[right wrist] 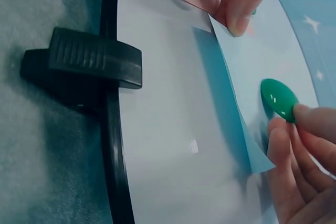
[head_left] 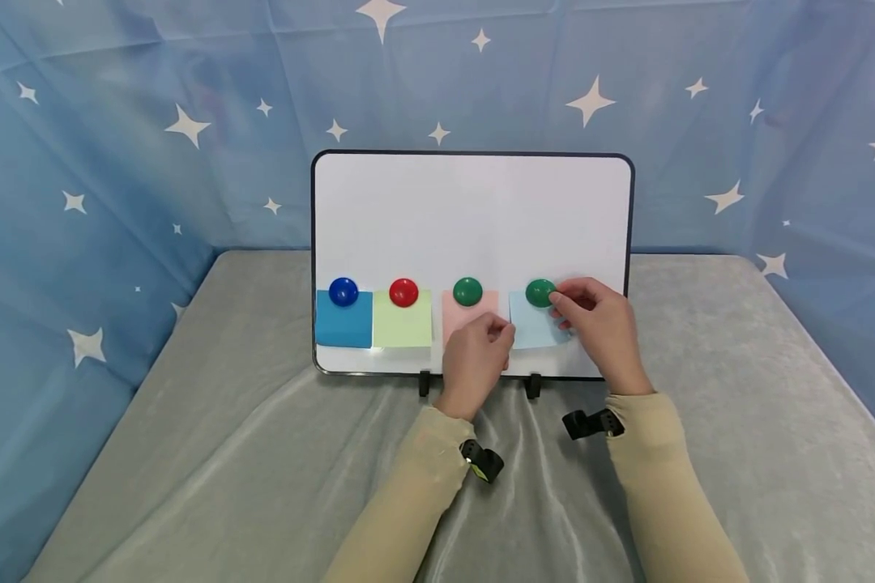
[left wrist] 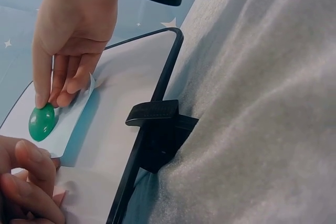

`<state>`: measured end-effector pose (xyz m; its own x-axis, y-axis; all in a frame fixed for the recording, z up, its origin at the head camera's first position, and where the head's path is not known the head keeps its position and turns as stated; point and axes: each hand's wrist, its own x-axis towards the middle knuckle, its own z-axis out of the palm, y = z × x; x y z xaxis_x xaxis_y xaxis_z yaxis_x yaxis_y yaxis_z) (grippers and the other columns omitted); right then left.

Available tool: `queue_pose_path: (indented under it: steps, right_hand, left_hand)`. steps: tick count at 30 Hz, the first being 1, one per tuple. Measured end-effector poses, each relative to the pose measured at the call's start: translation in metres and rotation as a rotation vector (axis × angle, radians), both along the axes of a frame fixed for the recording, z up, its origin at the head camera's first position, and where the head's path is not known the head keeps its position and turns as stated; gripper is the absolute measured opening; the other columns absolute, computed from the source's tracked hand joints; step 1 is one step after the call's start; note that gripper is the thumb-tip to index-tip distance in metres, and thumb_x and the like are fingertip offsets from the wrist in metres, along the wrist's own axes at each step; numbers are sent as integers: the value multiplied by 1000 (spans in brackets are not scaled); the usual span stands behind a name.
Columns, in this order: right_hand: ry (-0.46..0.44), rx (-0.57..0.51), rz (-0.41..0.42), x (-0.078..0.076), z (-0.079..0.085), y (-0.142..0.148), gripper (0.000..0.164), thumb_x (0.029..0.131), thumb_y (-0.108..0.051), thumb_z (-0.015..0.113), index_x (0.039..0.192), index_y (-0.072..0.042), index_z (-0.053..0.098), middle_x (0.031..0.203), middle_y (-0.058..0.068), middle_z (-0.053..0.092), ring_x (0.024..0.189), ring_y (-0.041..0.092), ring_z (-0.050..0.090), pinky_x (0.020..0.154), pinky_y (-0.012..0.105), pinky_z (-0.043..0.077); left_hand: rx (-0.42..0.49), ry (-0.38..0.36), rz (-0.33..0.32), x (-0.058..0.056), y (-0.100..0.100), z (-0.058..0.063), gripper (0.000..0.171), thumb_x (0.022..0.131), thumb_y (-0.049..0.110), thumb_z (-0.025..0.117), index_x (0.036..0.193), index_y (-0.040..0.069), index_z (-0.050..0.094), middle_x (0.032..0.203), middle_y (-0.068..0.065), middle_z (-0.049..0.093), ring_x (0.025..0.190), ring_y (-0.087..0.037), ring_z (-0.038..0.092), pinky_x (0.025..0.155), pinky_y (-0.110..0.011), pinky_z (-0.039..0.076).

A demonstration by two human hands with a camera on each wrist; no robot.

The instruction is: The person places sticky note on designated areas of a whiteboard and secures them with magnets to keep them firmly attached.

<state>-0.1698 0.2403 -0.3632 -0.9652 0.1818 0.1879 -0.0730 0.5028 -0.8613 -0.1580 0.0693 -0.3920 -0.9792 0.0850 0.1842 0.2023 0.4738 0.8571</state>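
A framed whiteboard [head_left: 474,219] stands upright, with paper notes along its lower part. My right hand [head_left: 599,324] pinches the edge of a round green magnet [head_left: 539,293] at the top of a light blue note [head_left: 535,328]. Its other fingers curl by that note's right side. With thumb and finger, my left hand [head_left: 477,356] pinches the light blue note's left edge, seen in the right wrist view, where the paper [right wrist: 231,72] lifts off the board along its bottom. Behind the left hand, a pink note [head_left: 455,312] is partly hidden below another green magnet [head_left: 468,291].
Further left, a blue magnet [head_left: 343,291] sits on a blue note [head_left: 344,324], and a red magnet [head_left: 404,292] on a pale green note [head_left: 403,325]. Black clips [head_left: 533,386] support the board's bottom edge on a grey cloth-covered table [head_left: 211,437]. A starry blue curtain [head_left: 481,89] hangs behind.
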Motion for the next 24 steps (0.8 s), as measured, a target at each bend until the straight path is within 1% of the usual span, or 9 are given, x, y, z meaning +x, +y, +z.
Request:
queue_pose_path:
  steps: [6,12,19,20,21,24]
  right_hand:
    - [-1,21,-24,-2,0,-1,29,81,-37,63,98,-13,63,79,5,63,66,15,60,57,26,50]
    - [2,49,-20,-2,0,-1,31,81,-41,61,99,-15,62,82,5,63,69,15,60,60,25,50]
    - [3,56,-18,-3,1,-1,29,82,-40,61,99,-16,62,81,5,62,68,16,60,59,26,49]
    - [7,57,-14,-4,-1,0,31,82,-40,61,100,-15,62,82,6,62,68,17,60,59,26,49]
    - [11,54,-11,-7,-5,2,32,82,-42,61,100,-15,63,82,6,62,68,17,60,55,27,49]
    - [40,72,-20,-21,-27,12,35,79,-48,60,100,-20,63,83,2,62,67,15,60,53,27,48]
  left_hand:
    - [-4,10,-3,-1,0,-2,12,88,27,55,86,17,62,47,10,50,42,-6,49,42,-26,39]
    - [19,26,-16,0,-1,-3,13,88,27,54,86,17,63,46,10,50,41,-6,49,42,-27,38]
    - [21,28,-22,0,-1,-2,13,88,27,54,86,18,63,46,10,50,41,-5,49,42,-28,37]
    - [20,28,-22,0,-1,-2,13,88,27,54,87,18,63,46,10,50,41,-5,49,42,-28,38]
    - [20,29,-22,0,-1,-2,13,88,28,54,87,18,63,46,10,50,41,-5,49,42,-28,37]
    - [17,30,-19,0,-1,-2,13,88,28,54,86,18,63,46,10,50,41,-5,49,41,-27,37]
